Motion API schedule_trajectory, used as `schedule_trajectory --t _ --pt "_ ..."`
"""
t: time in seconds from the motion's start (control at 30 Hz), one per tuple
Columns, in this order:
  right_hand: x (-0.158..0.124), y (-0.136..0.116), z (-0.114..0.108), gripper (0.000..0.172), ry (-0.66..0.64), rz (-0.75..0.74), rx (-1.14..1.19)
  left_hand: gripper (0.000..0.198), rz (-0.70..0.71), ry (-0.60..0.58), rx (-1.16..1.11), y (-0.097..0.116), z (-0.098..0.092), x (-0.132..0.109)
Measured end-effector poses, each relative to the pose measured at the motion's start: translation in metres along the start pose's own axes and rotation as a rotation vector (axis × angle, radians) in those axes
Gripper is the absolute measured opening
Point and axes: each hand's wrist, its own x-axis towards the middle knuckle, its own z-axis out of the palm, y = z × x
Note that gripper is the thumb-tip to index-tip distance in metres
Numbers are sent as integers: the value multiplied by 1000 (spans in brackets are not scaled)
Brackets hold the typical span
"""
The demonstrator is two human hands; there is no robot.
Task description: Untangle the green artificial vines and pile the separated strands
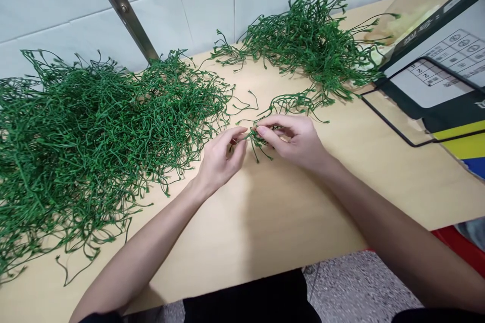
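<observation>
Between my hands is a small green artificial plant sprig (257, 147), with thin stems fanning downward above the table. My right hand (293, 136) pinches it near its joint with thumb and forefinger. From the left, my left hand (223, 156) has thumb and fingertips closed at the sprig's other side, around a thin green stem. A large heap of loose green stems (102, 136) lies left of my left hand. Behind my right hand is a smaller pile of branched green sprigs (310, 40), and a few sprigs (295, 101) lie just beyond my fingers.
A light wooden table (212, 242) runs along a tiled wall (208, 5) with a metal strip (121, 7). At right stands a printed box (447, 60) with a black wire frame (405, 139) before it. Something red (458, 247) is beneath the table's right edge.
</observation>
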Motion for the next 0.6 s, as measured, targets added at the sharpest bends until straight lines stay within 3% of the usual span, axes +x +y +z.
schedule_trajectory --t 0.23,0.6 --pt "0 4 -2 18 -39 0 14 14 102 4 40 1 -2 3" --pt "2 -2 -6 10 -165 -14 27 14 179 -93 121 -2 -3 4"
